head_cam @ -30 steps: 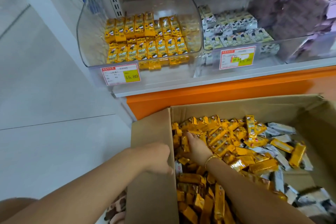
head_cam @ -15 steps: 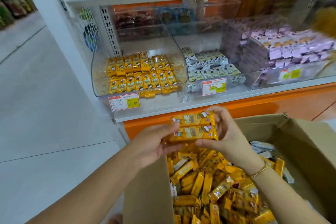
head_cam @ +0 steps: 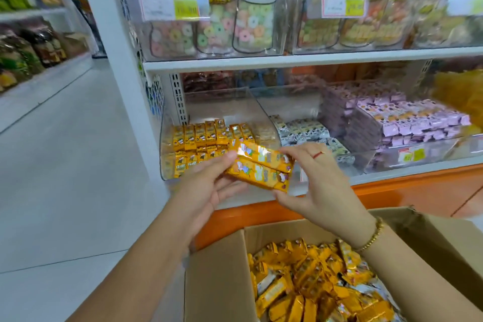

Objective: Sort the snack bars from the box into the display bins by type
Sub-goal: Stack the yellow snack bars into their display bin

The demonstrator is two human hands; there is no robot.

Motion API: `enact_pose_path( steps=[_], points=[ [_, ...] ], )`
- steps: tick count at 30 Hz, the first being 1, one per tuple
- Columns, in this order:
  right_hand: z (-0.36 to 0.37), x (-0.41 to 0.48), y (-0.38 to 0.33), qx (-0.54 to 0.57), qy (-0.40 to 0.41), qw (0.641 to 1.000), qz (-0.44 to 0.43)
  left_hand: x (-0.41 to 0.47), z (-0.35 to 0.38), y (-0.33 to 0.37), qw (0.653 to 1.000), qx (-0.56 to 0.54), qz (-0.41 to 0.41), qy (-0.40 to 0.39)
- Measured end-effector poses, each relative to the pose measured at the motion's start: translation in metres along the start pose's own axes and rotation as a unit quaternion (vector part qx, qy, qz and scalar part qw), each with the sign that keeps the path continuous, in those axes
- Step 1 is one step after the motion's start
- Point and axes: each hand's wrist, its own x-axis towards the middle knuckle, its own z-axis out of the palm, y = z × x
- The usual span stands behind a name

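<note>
Left hand (head_cam: 206, 185) and right hand (head_cam: 321, 183) pinch two yellow bars (head_cam: 261, 167) by their ends, fingers loosely spread, before a bin (head_cam: 167, 138)

I see held bars (head_cam: 258, 167) golden-yellow (cartoon print); box (head_cam: 214, 282) plain brown; shelf packs (head_cam: 304, 130) white with black patches; farther packs (head_cam: 418, 118) lilac.

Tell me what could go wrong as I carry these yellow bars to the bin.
The yellow bars are only pinched at their ends by your left hand and right hand, so the stack might slip and fall beside the cardboard box. They are held where the yellow bin meets the white-bar bin, so they could land in the wrong one.
</note>
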Motion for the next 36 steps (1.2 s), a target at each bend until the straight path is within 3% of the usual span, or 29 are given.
enact_pose_path(
  steps=[2, 3, 5, 6, 8, 12, 18, 22, 25, 29, 32, 36],
  points=[
    [0.018, 0.027, -0.007, 0.013, 0.005, 0.999, 0.047, 0.007, -0.009, 0.010, 0.992, 0.089, 0.063, 0.062],
    [0.029, 0.043, -0.010, 0.015, 0.001, 0.997, 0.077, 0.011, -0.018, 0.011, 0.963, 0.220, 0.113, 0.108],
    [0.054, 0.077, -0.017, 0.000, -0.003, 0.991, 0.136, 0.015, -0.039, 0.008, 0.825, 0.513, 0.173, 0.160],
    [0.065, 0.094, -0.019, -0.016, -0.012, 0.987, 0.158, 0.017, -0.048, 0.005, 0.767, 0.601, 0.165, 0.155],
    [0.090, 0.128, -0.018, -0.075, -0.059, 0.976, 0.194, 0.019, -0.059, 0.000, 0.718, 0.670, 0.131, 0.136],
    [0.126, 0.172, -0.007, -0.146, -0.116, 0.948, 0.258, 0.020, -0.065, 0.000, 0.709, 0.680, 0.153, 0.109],
    [0.147, 0.197, 0.014, -0.164, -0.151, 0.923, 0.315, 0.021, -0.070, 0.005, 0.706, 0.688, 0.157, 0.061],
    [0.162, 0.202, 0.021, -0.065, -0.168, 0.906, 0.383, 0.020, -0.076, 0.004, 0.709, 0.682, 0.175, 0.041],
    [0.157, 0.199, 0.022, 0.006, -0.197, 0.904, 0.379, 0.020, -0.079, 0.001, 0.715, 0.673, 0.184, 0.037],
    [0.130, 0.180, 0.012, 0.051, -0.204, 0.920, 0.330, 0.018, -0.072, -0.002, 0.726, 0.650, 0.219, 0.055],
    [0.097, 0.144, 0.002, 0.013, -0.104, 0.979, 0.177, 0.015, -0.060, -0.012, 0.752, 0.604, 0.262, 0.031],
    [0.044, 0.063, -0.003, 0.064, -0.033, 0.997, 0.038, 0.013, -0.047, -0.042, 0.741, 0.624, 0.245, -0.037]
  ],
)
